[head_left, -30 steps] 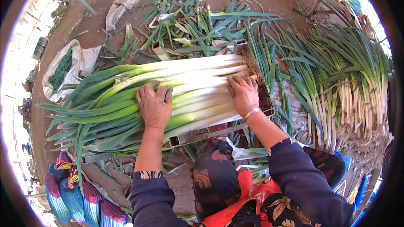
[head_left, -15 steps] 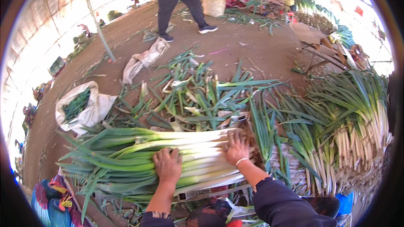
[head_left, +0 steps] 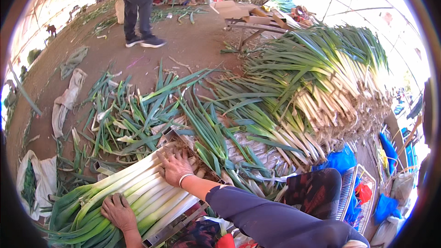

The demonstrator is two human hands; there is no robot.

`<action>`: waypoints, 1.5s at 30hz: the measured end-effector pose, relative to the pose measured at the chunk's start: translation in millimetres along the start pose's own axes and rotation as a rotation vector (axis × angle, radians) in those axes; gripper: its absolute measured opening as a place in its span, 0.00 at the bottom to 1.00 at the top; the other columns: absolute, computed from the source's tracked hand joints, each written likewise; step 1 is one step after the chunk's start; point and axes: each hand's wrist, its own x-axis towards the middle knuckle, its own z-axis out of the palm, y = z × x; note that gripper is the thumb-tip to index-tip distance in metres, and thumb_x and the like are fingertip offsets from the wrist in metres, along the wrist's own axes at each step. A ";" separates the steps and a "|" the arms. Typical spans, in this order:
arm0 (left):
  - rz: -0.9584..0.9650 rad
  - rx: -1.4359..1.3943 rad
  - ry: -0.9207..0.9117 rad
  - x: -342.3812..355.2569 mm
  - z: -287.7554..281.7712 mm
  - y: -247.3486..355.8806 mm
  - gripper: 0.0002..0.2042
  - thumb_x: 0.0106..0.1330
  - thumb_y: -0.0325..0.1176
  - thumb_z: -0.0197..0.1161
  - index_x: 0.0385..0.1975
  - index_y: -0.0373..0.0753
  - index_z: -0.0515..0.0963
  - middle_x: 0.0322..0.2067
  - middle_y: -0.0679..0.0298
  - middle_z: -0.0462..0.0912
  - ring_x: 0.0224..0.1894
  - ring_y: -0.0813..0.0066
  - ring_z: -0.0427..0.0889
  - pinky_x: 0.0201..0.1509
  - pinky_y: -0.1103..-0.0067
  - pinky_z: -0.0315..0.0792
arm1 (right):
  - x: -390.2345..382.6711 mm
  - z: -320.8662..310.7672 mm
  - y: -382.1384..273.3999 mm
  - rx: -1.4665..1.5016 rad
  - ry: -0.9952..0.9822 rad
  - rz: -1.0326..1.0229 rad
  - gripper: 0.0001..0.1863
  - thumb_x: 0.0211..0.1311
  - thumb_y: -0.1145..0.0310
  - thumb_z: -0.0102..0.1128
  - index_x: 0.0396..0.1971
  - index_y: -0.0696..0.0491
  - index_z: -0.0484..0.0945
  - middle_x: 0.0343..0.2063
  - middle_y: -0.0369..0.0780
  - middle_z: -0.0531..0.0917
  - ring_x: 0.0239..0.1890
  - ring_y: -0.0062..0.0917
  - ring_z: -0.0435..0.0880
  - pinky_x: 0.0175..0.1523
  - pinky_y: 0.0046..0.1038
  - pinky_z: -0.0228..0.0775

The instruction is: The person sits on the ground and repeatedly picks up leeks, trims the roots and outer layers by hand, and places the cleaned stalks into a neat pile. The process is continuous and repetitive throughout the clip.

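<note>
A thick layer of leeks (head_left: 133,184) lies side by side in front of me, green leaves to the left, white shafts to the right. My left hand (head_left: 118,212) rests on top of them, where white turns to green, with its fingers laid across the shafts. Near the root ends my right hand (head_left: 177,169) presses down on the white shafts, fingers spread. Neither hand is closed round a leek. A metal frame (head_left: 177,225) shows at the near edge beneath the leeks. Brown roots (head_left: 190,150) stick out just beyond my right fingers.
Cut leaves (head_left: 133,124) litter the ground ahead. A large heap of leeks (head_left: 321,78) stands to the right. Beside me are a patterned seat (head_left: 314,190) and a plastic basket (head_left: 363,193). A white sack (head_left: 39,183) lies left; a person (head_left: 138,9) stands beyond.
My view has swung to the right, bringing the basket and more of the leek heap into sight. Both hands stay on the leeks. The person beyond has moved from a wide stride to legs closer together.
</note>
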 end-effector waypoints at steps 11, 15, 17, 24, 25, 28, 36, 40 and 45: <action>-0.107 -0.156 -0.102 3.4 -7.4 -18.4 0.12 0.60 0.35 0.62 0.42 0.41 0.76 0.42 0.56 0.75 0.50 0.55 0.71 0.60 0.62 0.59 | -185.4 -66.3 23.7 0.613 0.114 -0.401 0.25 0.61 0.63 0.59 0.59 0.49 0.70 0.56 0.45 0.73 0.61 0.43 0.68 0.65 0.42 0.60; -0.190 -0.513 -0.126 26.0 -11.0 -15.3 0.13 0.61 0.35 0.63 0.43 0.38 0.77 0.44 0.54 0.77 0.50 0.54 0.72 0.59 0.63 0.61 | -262.3 -116.5 105.5 0.527 -0.120 -0.355 0.21 0.61 0.65 0.59 0.55 0.49 0.74 0.51 0.43 0.78 0.57 0.40 0.72 0.63 0.38 0.63; -0.213 -0.654 -0.119 39.0 -37.7 3.9 0.12 0.64 0.35 0.61 0.43 0.36 0.77 0.43 0.54 0.77 0.50 0.55 0.73 0.56 0.65 0.65 | -284.4 -139.5 146.0 0.447 -0.278 -0.251 0.18 0.63 0.63 0.56 0.52 0.50 0.77 0.45 0.44 0.81 0.53 0.40 0.75 0.61 0.37 0.65; -0.063 -1.332 -0.077 2.7 -178.4 202.3 0.11 0.65 0.35 0.61 0.43 0.38 0.77 0.41 0.64 0.77 0.45 0.74 0.74 0.53 0.76 0.67 | -314.6 -150.2 224.5 0.066 -0.534 -0.080 0.19 0.58 0.58 0.53 0.43 0.54 0.80 0.37 0.49 0.83 0.43 0.47 0.81 0.49 0.44 0.73; -0.063 -1.367 -0.192 -7.8 -182.7 227.1 0.11 0.65 0.36 0.61 0.42 0.38 0.77 0.43 0.63 0.78 0.45 0.74 0.75 0.52 0.76 0.69 | -311.2 -142.9 221.2 -0.013 -0.576 -0.123 0.19 0.58 0.58 0.53 0.43 0.54 0.80 0.37 0.49 0.83 0.43 0.47 0.81 0.49 0.45 0.73; -0.146 -1.548 -0.411 -37.3 -169.6 291.7 0.11 0.64 0.36 0.64 0.40 0.37 0.78 0.40 0.65 0.79 0.41 0.78 0.76 0.47 0.78 0.72 | -306.7 -134.1 206.4 -0.001 -0.619 -0.248 0.19 0.59 0.57 0.53 0.43 0.54 0.78 0.37 0.49 0.83 0.43 0.47 0.81 0.48 0.46 0.73; -0.292 -1.518 -0.782 -31.9 -136.1 330.1 0.12 0.63 0.35 0.65 0.39 0.33 0.78 0.33 0.67 0.79 0.35 0.81 0.74 0.43 0.82 0.68 | -313.3 -155.0 191.4 0.007 -0.705 -0.297 0.18 0.57 0.58 0.54 0.43 0.53 0.78 0.37 0.48 0.83 0.43 0.47 0.82 0.47 0.45 0.74; -0.272 -1.493 -0.796 -27.2 -130.6 338.1 0.12 0.63 0.35 0.65 0.39 0.33 0.78 0.33 0.67 0.79 0.36 0.80 0.74 0.44 0.82 0.68 | -316.0 -141.0 199.5 -0.031 -0.704 -0.317 0.20 0.59 0.54 0.54 0.46 0.50 0.77 0.38 0.46 0.82 0.43 0.45 0.82 0.45 0.44 0.74; -0.228 -1.494 -0.823 -27.8 -122.8 337.5 0.12 0.63 0.36 0.65 0.38 0.33 0.79 0.34 0.66 0.80 0.37 0.80 0.74 0.45 0.81 0.68 | -320.1 -144.4 198.7 0.018 -0.696 -0.322 0.19 0.58 0.56 0.54 0.46 0.51 0.77 0.38 0.47 0.82 0.44 0.45 0.81 0.47 0.45 0.74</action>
